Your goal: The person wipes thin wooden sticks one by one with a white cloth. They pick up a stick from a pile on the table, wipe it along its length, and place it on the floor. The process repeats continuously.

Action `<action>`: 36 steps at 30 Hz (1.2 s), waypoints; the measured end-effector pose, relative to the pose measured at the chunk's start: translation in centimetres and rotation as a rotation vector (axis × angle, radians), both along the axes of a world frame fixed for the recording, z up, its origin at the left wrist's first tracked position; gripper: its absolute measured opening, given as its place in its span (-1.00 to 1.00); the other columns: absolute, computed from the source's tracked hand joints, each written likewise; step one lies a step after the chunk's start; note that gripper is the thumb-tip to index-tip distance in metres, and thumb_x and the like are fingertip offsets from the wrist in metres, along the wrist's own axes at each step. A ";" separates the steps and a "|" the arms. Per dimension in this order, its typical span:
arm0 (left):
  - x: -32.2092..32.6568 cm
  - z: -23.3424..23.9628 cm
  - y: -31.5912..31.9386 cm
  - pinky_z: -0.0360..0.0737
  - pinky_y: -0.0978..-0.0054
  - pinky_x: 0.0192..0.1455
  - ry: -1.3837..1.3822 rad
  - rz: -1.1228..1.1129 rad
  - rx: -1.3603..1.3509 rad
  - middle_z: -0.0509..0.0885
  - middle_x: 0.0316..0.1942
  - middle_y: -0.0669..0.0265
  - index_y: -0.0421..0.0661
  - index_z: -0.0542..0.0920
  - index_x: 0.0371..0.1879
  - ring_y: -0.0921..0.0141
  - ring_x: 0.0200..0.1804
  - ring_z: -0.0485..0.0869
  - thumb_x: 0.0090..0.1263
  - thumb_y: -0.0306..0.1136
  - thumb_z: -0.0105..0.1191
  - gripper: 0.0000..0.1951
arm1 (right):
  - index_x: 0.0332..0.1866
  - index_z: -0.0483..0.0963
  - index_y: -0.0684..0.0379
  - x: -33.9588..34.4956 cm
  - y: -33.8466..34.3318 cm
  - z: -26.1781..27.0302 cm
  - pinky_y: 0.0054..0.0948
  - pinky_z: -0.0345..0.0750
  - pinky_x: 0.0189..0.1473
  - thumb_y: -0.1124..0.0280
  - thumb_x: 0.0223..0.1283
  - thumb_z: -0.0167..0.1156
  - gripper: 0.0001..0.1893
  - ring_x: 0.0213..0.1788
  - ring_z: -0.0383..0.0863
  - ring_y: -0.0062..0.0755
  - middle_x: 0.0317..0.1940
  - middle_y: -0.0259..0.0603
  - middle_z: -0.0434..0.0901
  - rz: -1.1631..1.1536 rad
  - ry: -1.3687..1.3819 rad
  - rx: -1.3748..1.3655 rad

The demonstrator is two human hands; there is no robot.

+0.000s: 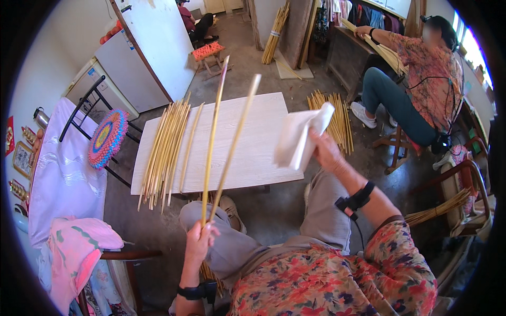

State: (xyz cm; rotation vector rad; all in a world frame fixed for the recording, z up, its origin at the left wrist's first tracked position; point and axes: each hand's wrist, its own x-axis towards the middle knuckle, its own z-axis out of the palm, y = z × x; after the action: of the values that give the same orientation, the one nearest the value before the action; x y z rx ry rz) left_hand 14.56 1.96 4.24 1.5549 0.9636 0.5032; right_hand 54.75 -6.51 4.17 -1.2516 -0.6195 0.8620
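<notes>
My left hand (199, 239) is closed around the lower ends of two long plant stalks (213, 134), which spread apart in a narrow V above it. A white cloth or paper sheet (304, 136), folded and slightly blurred, is gripped at its right edge by my right hand (326, 148), over the right end of the low table. On the pale wood-grain tabletop (257, 158) lies a row of similar stalks (166, 150) at the left. A single stalk (191, 146) rests just right of that row.
More stalks lie on the floor (334, 118) beyond the table's right end. A co-worker (431, 79) sits at the upper right holding stalks; another person (193, 23) sits at the back. A black-framed chair (108, 138) stands left. A tied bundle (275, 35) leans at the back.
</notes>
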 end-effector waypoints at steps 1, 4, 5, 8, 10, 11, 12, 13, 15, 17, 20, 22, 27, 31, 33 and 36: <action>1.3 0.1 0.0 0.32 0.74 -0.63 -0.007 -0.009 -0.051 0.56 -0.54 0.32 -0.23 0.46 -0.20 0.65 -0.66 0.37 0.36 -0.41 -0.15 -0.83 | 0.02 0.32 0.21 -2.3 0.8 -0.7 -0.47 0.44 -0.14 0.01 0.21 -0.01 -0.52 -0.15 0.46 -0.54 -0.21 -0.33 0.47 0.072 0.114 0.123; 4.9 0.4 -0.8 0.31 0.75 -0.64 -0.074 -0.065 -0.170 0.56 -0.52 0.31 -0.21 0.45 -0.21 0.65 -0.66 0.38 0.36 -0.39 -0.14 -0.83 | 0.03 0.28 0.22 -7.6 1.9 -1.6 -0.42 0.43 -0.09 0.04 0.23 -0.03 -0.54 -0.15 0.46 -0.49 -0.20 -0.30 0.47 0.128 0.295 0.059; 5.8 0.2 -1.2 0.30 0.75 -0.65 -0.088 -0.077 -0.221 0.56 -0.52 0.31 -0.21 0.45 -0.23 0.64 -0.67 0.39 0.36 -0.37 -0.14 -0.83 | 0.02 0.28 0.22 -9.1 1.9 -1.7 -0.40 0.44 -0.08 0.06 0.23 -0.02 -0.56 -0.14 0.47 -0.48 -0.20 -0.30 0.47 0.154 0.376 -0.009; 7.9 -0.8 -2.1 0.31 0.76 -0.64 -0.077 -0.127 -0.254 0.56 -0.51 0.34 -0.16 0.45 -0.25 0.66 -0.65 0.40 0.35 -0.39 -0.11 -0.87 | -0.04 0.33 0.22 -13.5 1.9 -2.3 -0.41 0.45 -0.12 0.19 0.23 0.00 -0.67 -0.17 0.48 -0.51 -0.25 -0.31 0.48 0.160 0.458 0.104; 8.7 -1.9 -2.7 0.32 0.71 -0.64 -0.098 -0.125 -0.216 0.56 -0.54 0.34 -0.19 0.45 -0.25 0.62 -0.65 0.42 0.32 -0.40 -0.07 -0.87 | -0.09 0.36 0.24 -15.5 1.8 -2.6 -0.46 0.45 -0.15 0.26 0.23 0.00 -0.72 -0.20 0.48 -0.53 -0.31 -0.31 0.48 0.183 0.569 0.083; 8.8 -2.4 -2.8 0.32 0.68 -0.64 -0.053 -0.127 -0.154 0.55 -0.55 0.34 -0.20 0.45 -0.25 0.60 -0.65 0.42 0.31 -0.41 -0.07 -0.86 | -0.08 0.36 0.24 -16.4 2.0 -2.8 -0.48 0.46 -0.19 0.26 0.23 0.00 -0.72 -0.26 0.49 -0.52 -0.32 -0.30 0.49 0.097 0.561 0.112; 9.0 -2.8 -2.9 0.33 0.65 -0.63 -0.009 -0.126 -0.093 0.55 -0.56 0.34 -0.21 0.45 -0.26 0.58 -0.66 0.42 0.31 -0.41 -0.07 -0.86 | -0.08 0.36 0.24 -16.7 2.1 -2.9 -0.48 0.46 -0.22 0.25 0.23 0.00 -0.71 -0.28 0.49 -0.51 -0.32 -0.30 0.49 0.041 0.569 0.131; 9.2 -3.0 -3.0 0.33 0.62 -0.63 0.058 -0.116 -0.071 0.55 -0.57 0.33 -0.22 0.45 -0.26 0.56 -0.66 0.42 0.30 -0.42 -0.07 -0.86 | -0.08 0.36 0.25 -16.9 2.2 -3.0 -0.48 0.47 -0.24 0.25 0.24 -0.01 -0.71 -0.30 0.49 -0.51 -0.32 -0.29 0.49 0.003 0.590 0.160; 9.1 -3.1 -3.1 0.35 0.56 -0.55 0.083 -0.145 0.108 0.48 -0.61 0.37 -0.23 0.44 -0.29 0.53 -0.62 0.40 0.31 -0.43 -0.08 -0.87 | -0.08 0.35 0.26 -16.6 2.8 -3.1 -0.47 0.47 -0.24 0.24 0.25 -0.03 -0.70 -0.30 0.50 -0.51 -0.32 -0.27 0.49 0.010 0.562 0.140; 8.7 -2.7 -3.3 0.36 0.56 -0.52 0.009 -0.150 0.049 0.43 -0.63 0.39 -0.22 0.43 -0.28 0.53 -0.59 0.39 0.31 -0.42 -0.09 -0.87 | -0.08 0.35 0.27 -15.4 3.5 -3.2 -0.46 0.47 -0.24 0.24 0.25 -0.04 -0.70 -0.29 0.50 -0.49 -0.32 -0.26 0.49 -0.033 0.518 0.115; 6.3 -1.6 -3.2 0.33 0.64 -0.52 0.035 -0.192 -0.065 0.39 -0.62 0.42 -0.23 0.41 -0.25 0.59 -0.58 0.35 0.34 -0.39 -0.09 -0.84 | -0.08 0.34 0.26 -10.6 5.1 -3.3 -0.40 0.51 -0.20 0.26 0.27 -0.07 -0.72 -0.27 0.53 -0.42 -0.31 -0.23 0.50 -0.187 0.491 0.060; 4.0 -1.2 -3.2 0.29 0.70 -0.55 0.119 -0.218 -0.150 0.39 -0.61 0.44 -0.23 0.40 -0.23 0.64 -0.60 0.32 0.34 -0.38 -0.08 -0.84 | -0.08 0.34 0.22 -5.4 5.6 -3.2 -0.32 0.53 -0.15 0.27 0.28 -0.09 -0.74 -0.24 0.55 -0.34 -0.28 -0.21 0.51 -0.265 0.543 0.117; -1.9 -1.4 -3.2 0.25 0.74 -0.61 0.153 -0.210 -0.455 0.40 -0.62 0.41 -0.20 0.39 -0.22 0.65 -0.64 0.29 0.34 -0.38 -0.08 -0.84 | -0.08 0.35 0.22 6.4 3.4 -2.7 -0.20 0.48 -0.03 0.31 0.27 -0.11 -0.75 -0.14 0.53 -0.24 -0.19 -0.16 0.51 -0.448 0.693 0.415; -3.7 -1.1 -3.4 0.23 0.74 -0.67 0.062 -0.131 -0.619 0.43 -0.62 0.33 -0.18 0.39 -0.24 0.64 -0.72 0.26 0.37 -0.36 -0.14 -0.85 | 0.03 0.28 0.27 10.0 0.4 -1.2 -0.11 0.41 0.07 0.32 0.26 -0.05 -0.68 0.01 0.46 -0.15 -0.08 -0.11 0.46 -0.630 0.480 0.460; -2.3 -1.1 -3.3 0.23 0.74 -0.68 -0.064 -0.172 -0.668 0.44 -0.62 0.30 -0.18 0.39 -0.25 0.63 -0.75 0.25 0.39 -0.32 -0.18 -0.83 | 0.09 0.22 0.32 7.0 0.3 -1.5 -0.09 0.36 0.12 0.29 0.22 0.04 -0.58 0.05 0.42 -0.16 -0.02 -0.08 0.42 -0.409 0.472 0.391; 1.5 -1.0 -2.5 0.23 0.73 -0.69 -0.227 -0.289 -0.761 0.45 -0.62 0.27 -0.17 0.38 -0.26 0.61 -0.76 0.24 0.41 -0.23 -0.20 -0.77 | 0.11 0.24 0.18 -1.9 1.2 -2.5 -0.17 0.42 0.06 0.24 0.23 0.02 -0.60 -0.01 0.45 -0.25 -0.06 -0.18 0.43 -0.125 0.475 0.069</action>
State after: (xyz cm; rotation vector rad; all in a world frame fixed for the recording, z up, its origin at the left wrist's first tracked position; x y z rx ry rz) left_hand 16.07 -0.53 3.24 0.8972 0.6283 0.0755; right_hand 52.84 -5.30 1.69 -0.9642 -0.1866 0.9803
